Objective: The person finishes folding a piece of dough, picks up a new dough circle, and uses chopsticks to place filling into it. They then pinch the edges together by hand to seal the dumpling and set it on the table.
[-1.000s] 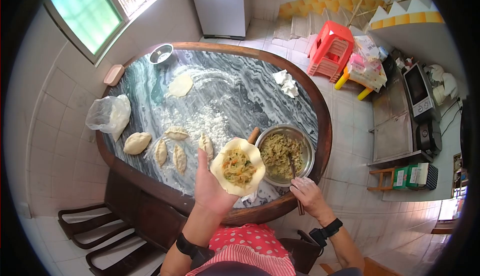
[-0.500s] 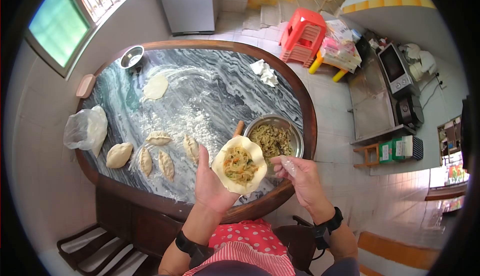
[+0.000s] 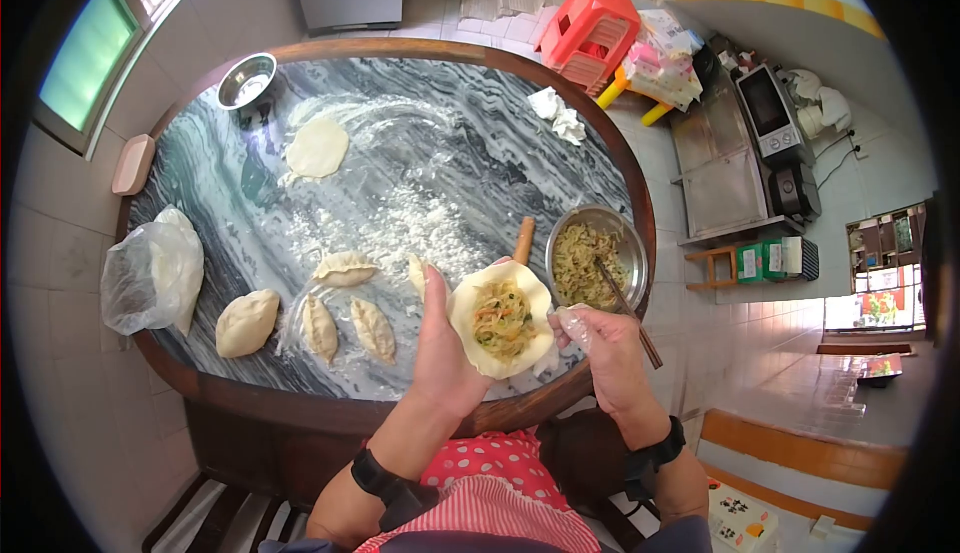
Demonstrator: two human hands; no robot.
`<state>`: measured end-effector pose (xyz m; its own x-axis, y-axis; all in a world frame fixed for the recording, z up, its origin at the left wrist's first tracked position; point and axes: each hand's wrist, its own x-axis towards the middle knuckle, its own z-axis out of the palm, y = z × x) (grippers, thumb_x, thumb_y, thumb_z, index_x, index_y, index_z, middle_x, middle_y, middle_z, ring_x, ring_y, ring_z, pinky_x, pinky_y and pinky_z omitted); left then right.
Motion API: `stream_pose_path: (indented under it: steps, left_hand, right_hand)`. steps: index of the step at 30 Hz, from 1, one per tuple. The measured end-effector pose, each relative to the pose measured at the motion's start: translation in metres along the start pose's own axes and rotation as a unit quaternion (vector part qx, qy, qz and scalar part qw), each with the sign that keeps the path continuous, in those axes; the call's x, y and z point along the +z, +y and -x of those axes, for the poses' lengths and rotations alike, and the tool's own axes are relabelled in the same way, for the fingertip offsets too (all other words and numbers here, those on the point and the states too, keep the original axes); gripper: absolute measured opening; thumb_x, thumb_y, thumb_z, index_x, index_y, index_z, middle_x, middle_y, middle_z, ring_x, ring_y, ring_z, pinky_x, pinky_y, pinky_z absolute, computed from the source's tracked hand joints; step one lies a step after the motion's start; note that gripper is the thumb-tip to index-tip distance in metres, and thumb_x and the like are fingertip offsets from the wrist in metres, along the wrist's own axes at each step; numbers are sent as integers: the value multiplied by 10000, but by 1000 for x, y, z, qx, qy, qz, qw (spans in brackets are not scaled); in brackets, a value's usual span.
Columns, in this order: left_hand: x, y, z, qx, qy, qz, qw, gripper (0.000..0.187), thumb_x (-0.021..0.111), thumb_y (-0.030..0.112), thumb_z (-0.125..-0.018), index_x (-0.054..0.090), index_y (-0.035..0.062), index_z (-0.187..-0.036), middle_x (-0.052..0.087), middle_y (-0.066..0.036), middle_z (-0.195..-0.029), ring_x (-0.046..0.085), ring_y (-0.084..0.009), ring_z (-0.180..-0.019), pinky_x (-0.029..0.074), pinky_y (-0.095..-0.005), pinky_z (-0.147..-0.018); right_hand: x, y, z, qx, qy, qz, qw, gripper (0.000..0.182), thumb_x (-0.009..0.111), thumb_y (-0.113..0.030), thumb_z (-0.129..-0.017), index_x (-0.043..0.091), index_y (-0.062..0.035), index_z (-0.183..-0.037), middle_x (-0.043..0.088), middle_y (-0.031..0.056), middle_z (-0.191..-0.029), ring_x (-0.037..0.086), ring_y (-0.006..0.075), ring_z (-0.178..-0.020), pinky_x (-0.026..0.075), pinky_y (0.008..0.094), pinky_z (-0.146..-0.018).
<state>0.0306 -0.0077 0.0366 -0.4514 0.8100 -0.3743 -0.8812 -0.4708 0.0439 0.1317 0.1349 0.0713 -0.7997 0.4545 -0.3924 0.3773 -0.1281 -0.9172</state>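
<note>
A round dumpling wrapper (image 3: 467, 325) lies open across my left hand (image 3: 440, 363), whose fingers pass beneath it and hold it from below. A mound of shredded filling (image 3: 502, 320) with orange and green bits covers its middle. My right hand (image 3: 605, 348), floury at the thumb, has its fingers pinched together at the wrapper's right edge. Just beyond that hand stands a metal bowl (image 3: 640, 253) of filling, with chopsticks (image 3: 630, 311) leaning out over its rim. A wooden rolling pin (image 3: 525, 240) lies behind the wrapper, its far end partly hidden.
Several pleated dumplings (image 3: 372, 330) and a larger dough lump (image 3: 247, 323) lie left on the marble table (image 3: 430, 83). Another flat wrapper (image 3: 317, 148) rests on scattered flour. Around the edge are a plastic bag (image 3: 150, 268), a small metal bowl (image 3: 247, 81) and crumpled tissue (image 3: 556, 116).
The view has shifted, and more of the bowl and its chopsticks shows. My right fingers have come up to the wrapper's edge. The wrapper stays spread on my left hand.
</note>
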Motion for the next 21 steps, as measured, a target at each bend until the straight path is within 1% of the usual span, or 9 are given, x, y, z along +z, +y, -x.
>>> stream_pose_path:
  steps: [1, 4, 5, 7, 9, 13, 16, 19, 21]
  left_hand:
    - [-2, 5, 2, 1, 15, -17, 1000, 809, 165, 694, -944, 413, 69, -1394, 556, -138, -1271, 559, -290, -1170, 460, -469, -992]
    - [-11, 21, 6, -8, 11, -24, 1000, 803, 178, 696, -943, 420, 73, -1388, 559, -134, -1270, 564, -283, -1158, 460, -466, -992]
    - [-12, 26, 7, -9, 11, -23, 1000, 803, 178, 696, -943, 420, 73, -1388, 559, -134, -1270, 564, -283, -1158, 460, -466, -992]
    - [-14, 33, 8, -15, 13, -15, 1000, 813, 194, 695, -943, 416, 55, -1392, 553, -136, -1290, 560, -301, -1163, 479, -467, -961]
    - [-14, 39, 9, -22, 21, -9, 999, 813, 191, 695, -943, 415, 55, -1392, 554, -136, -1287, 560, -301, -1162, 477, -469, -963]
    - [-23, 48, 9, -35, 28, -19, 999, 811, 186, 694, -944, 421, 58, -1389, 555, -133, -1285, 559, -288, -1162, 470, -462, -974]
    - [-27, 52, 8, -26, 49, -52, 997, 804, 184, 691, -947, 436, 63, -1381, 556, -128, -1280, 561, -267, -1160, 469, -446, -978]
    - [-35, 55, 7, -6, 64, -76, 995, 801, 181, 690, -949, 463, 64, -1362, 575, -117, -1250, 574, -243, -1139, 473, -420, -971]
    - [-38, 57, 6, -1, 71, -78, 994, 800, 184, 690, -949, 477, 60, -1346, 590, -109, -1223, 585, -235, -1118, 478, -408, -960]
  right_hand:
    - [10, -1, 1, 3, 1, 2, 1000, 218, 637, -155, -912, 688, 55, -940, 638, 39, -817, 536, 91, -767, 428, 243, -737]
    - [33, -5, 0, 12, 14, -2, 1000, 197, 651, -130, -900, 683, 57, -957, 653, 41, -831, 553, 79, -771, 434, 224, -727]
    - [37, -3, -2, 1, 25, 4, 1000, 183, 659, -115, -892, 680, 55, -955, 658, 42, -830, 563, 76, -753, 439, 216, -709]
    - [45, -3, -5, -7, 37, 11, 999, 170, 667, -100, -883, 677, 54, -954, 664, 43, -828, 572, 73, -736, 444, 208, -690]
    - [50, -6, -10, 1, 44, 60, 997, 148, 675, -79, -871, 669, 50, -943, 672, 49, -826, 583, 74, -698, 451, 204, -656]
    - [59, 4, -19, -2, 53, 56, 997, 132, 675, -61, -867, 664, 51, -937, 673, 47, -818, 598, 75, -692, 468, 202, -661]
    - [66, 9, -22, -8, 49, 77, 996, 159, 680, -80, -865, 672, 55, -948, 680, 46, -831, 614, 68, -737, 488, 210, -682]
    - [77, 11, -24, -8, 57, 46, 997, 139, 685, -61, -855, 670, 53, -933, 680, 48, -865, 615, 67, -748, 491, 213, -693]
    - [85, 13, -22, -28, 66, 23, 997, 119, 683, -35, -845, 667, 49, -927, 680, 59, -910, 617, 72, -763, 499, 228, -714]
